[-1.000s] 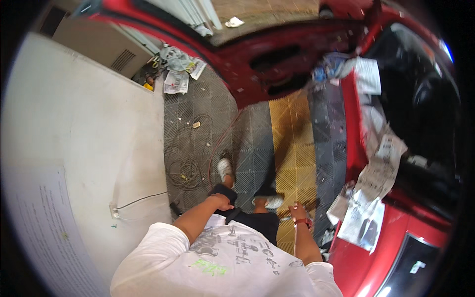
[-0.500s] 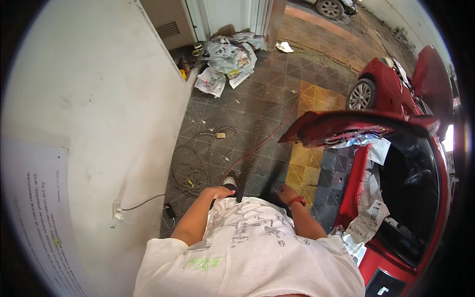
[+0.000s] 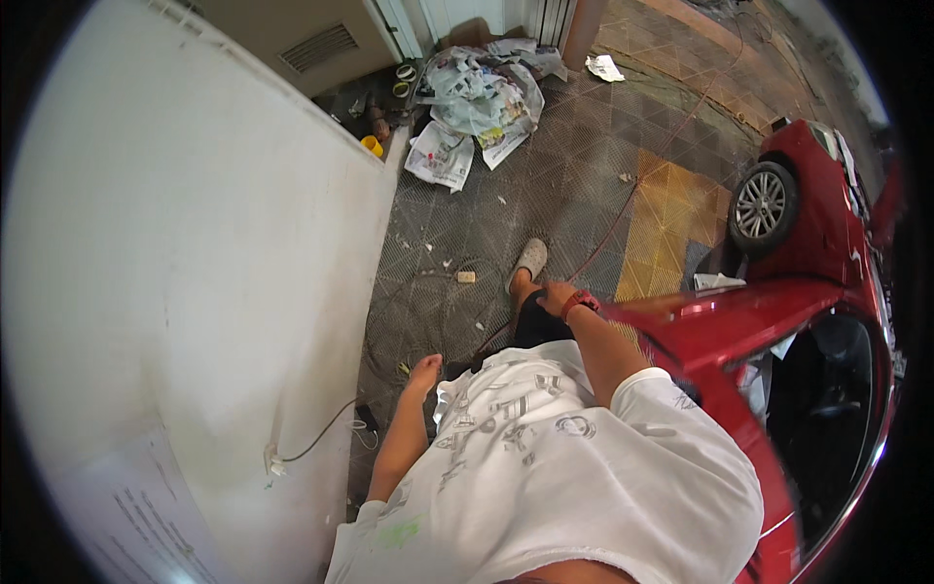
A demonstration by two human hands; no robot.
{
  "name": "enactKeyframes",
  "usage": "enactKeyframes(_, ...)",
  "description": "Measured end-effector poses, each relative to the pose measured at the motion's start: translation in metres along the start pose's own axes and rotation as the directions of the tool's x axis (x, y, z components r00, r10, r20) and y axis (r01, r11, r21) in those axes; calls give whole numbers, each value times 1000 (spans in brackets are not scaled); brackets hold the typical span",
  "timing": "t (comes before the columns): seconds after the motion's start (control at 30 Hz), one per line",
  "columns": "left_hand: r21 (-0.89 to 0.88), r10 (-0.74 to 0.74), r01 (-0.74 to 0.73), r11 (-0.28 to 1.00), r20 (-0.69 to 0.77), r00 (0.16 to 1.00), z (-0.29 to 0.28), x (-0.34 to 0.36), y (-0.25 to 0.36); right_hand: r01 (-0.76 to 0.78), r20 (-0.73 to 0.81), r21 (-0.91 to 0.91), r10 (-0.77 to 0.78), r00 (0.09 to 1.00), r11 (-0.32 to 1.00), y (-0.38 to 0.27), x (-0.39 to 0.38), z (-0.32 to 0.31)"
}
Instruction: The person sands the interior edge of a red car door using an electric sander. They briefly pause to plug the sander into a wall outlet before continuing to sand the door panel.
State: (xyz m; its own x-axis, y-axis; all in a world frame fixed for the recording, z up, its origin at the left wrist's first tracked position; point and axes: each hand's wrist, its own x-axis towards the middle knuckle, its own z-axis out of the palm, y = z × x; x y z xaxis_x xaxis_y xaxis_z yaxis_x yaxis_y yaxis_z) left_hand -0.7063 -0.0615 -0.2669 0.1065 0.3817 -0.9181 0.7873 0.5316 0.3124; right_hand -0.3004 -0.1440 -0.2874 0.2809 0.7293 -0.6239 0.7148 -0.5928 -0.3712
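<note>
White shirt point(image 3: 525, 428) seen from above, a green mark low on its left side, worn by a person standing on a floor of dark and yellow tiles point(image 3: 666, 214). The left hand point(image 3: 425, 371) hangs beside the left hip, near the shirt's hem; whether its fingers are loose or closed around something, I cannot tell. The right hand point(image 3: 556, 296) is forward over the dark shorts point(image 3: 535, 326), a red watch point(image 3: 581, 304) on its wrist; its fingers are blurred, so I cannot tell whether they grip anything. The nearest large thing to that hand is a red door point(image 3: 720, 326), standing out from a red car point(image 3: 754, 467) on the right. The door's edge shows just beside the watch; touching or apart, I cannot tell. Beyond the door are a wheel point(image 3: 764, 207) with silver spokes and the car's front end. One pale shoe point(image 3: 532, 256) shows ahead of the right hand. Near it on the floor lie a small tan block point(image 3: 466, 277) and a thin red hose. On the left is a white wall point(image 3: 243, 243) with a plugged-in cord point(image 3: 321, 437). Past the wall's far end lies a heap of crumpled newspaper point(image 3: 477, 97), beside a yellow roll point(image 3: 371, 146)
</note>
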Motion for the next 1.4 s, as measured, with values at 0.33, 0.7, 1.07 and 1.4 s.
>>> enactKeyframes(0.33,-295,117,-156,943,-144,983,-101,115,264,-71,-87,363,109,990,929,-12,131,-203)
enactKeyframes(0.7,-499,154,-144,854,-22,988,-202,355,557,-430,13,689,583,812,584,49,146,-118)
enactKeyframes(1.07,-589,-116,70,805,-40,992,-267,681,616,-821,441,418,704,557,388,-83,151,12)
enactKeyframes(1.4,-899,-261,119,421,6,965,-278,846,591,-889,524,435,762,381,145,-111,201,7)
